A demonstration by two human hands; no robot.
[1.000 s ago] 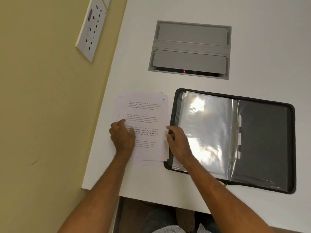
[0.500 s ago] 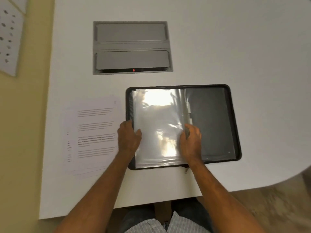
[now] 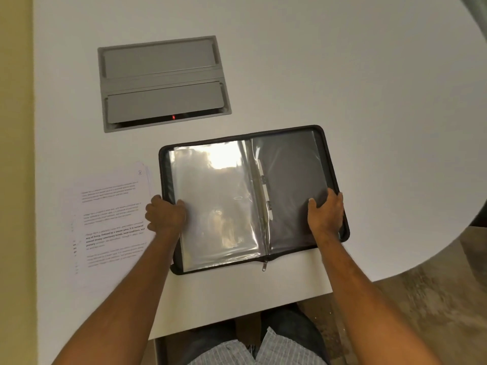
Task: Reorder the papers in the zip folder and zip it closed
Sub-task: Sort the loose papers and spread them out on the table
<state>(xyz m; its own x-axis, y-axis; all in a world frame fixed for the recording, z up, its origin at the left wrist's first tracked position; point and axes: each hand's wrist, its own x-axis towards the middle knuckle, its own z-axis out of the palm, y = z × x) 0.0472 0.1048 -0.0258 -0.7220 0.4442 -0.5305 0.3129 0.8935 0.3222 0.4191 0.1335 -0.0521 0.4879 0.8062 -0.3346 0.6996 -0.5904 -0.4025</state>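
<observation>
Vs. half a sec ago: both hands have moved out to the folder's outer edges. The left hand (image 3: 166, 216) was on the plastic sleeves near the left border, now it grips the left edge of the zip folder (image 3: 297, 180), thumb on top of the clear sleeve (image 3: 218, 204), fingers curled round the black border. The right hand (image 3: 326, 213) was near the folder's spine, now it's out at the right edge, thumb lying on the dark inner cover, fingers wrapped over the zip border, so it holds that side. A sec ago the hands were on the papers (image 3: 110, 219); these now lie untouched, flat on the table (image 3: 369, 75), just left of the folder, stack slightly fanned, printed txt up, top corner close to the folder's left edge; the left wrist passes over the stack's right margin. Folder itself: open flat, lying a bit rotated, near the front edge of the table, empty-looking clear sleeves on the left half w/ glare, dark cover on the right half, white binding strip along the spine. Zip pull (image 3: 264, 266) hangs at the folder's near edge, under the spine, zip undone. Behind the folder, to the left, a grey cable hatch (image 3: 163, 83) sits set into the table, small red light at its near slot. Both forearms reach in from the bottom, roughly sym., elbows out of view.
</observation>
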